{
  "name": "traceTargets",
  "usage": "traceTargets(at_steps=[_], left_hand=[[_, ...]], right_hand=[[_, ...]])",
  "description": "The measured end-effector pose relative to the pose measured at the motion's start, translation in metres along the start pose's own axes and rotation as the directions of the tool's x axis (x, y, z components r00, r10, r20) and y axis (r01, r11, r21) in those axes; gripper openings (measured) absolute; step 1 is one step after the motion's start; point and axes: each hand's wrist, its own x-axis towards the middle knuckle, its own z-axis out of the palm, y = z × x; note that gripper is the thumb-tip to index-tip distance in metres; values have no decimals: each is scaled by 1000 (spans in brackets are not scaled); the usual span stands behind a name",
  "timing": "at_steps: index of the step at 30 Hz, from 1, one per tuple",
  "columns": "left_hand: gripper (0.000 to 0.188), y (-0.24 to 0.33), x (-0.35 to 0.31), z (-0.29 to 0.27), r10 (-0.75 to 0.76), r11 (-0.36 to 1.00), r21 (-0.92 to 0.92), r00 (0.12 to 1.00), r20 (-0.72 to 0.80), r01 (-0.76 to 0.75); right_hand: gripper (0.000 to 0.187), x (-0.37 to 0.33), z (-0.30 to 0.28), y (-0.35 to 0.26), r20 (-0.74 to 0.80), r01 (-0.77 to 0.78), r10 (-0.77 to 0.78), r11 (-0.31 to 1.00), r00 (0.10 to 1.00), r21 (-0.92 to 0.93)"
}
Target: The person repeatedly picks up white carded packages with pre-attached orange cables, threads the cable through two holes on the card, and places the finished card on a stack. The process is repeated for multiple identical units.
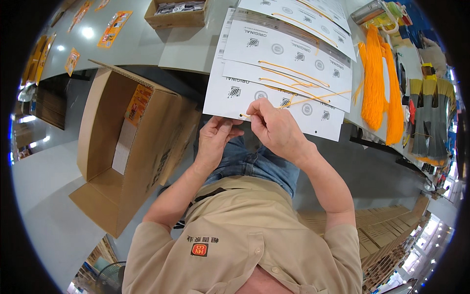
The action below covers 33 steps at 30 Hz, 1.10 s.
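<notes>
A white printed card (223,100) lies nearest to me, its front edge jutting past the table edge, with a punched hole near each front corner. My right hand (279,128) is above it, fingers pinched on an orange cord (318,97) beside the left hole. A short bit of cord shows at that hole. My left hand (219,141) is just below the card's front edge, thumb and fingers closed together; what they hold, if anything, is hidden. Behind, overlapping white cards (293,36) carry orange cords strung along their edges.
An open cardboard carton (132,171) stands to my left, with white and orange goods inside. A bundle of orange cords (374,83) hangs over the table's right side, near grey-bristled bundles (430,117). A small cardboard box (176,19) sits at the back. Orange packets (115,29) lie far left.
</notes>
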Motion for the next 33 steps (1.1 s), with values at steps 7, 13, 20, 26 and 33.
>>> traceTargets(at_steps=[7, 13, 20, 26, 33], left_hand=[[24, -7, 3, 12, 135, 991, -19, 990, -28, -136], [26, -31, 28, -17, 192, 951, 282, 958, -215, -127], [24, -26, 63, -114, -141, 987, -140, 844, -518, 78], [28, -68, 42, -1, -506, 837, 232, 862, -22, 496], [30, -57, 23, 105, -512, 851, 320, 794, 327, 417]], right_hand=[[9, 17, 6, -8, 92, -64, 76, 990, 993, -127], [13, 7, 8, -13, 94, -81, 99, 980, 991, -181], [8, -93, -63, -11, 329, -469, 522, 852, 787, -232], [5, -98, -80, 8, -235, -429, 404, 901, 884, -66], [8, -76, -95, 42, -393, -375, 319, 924, 862, -73]])
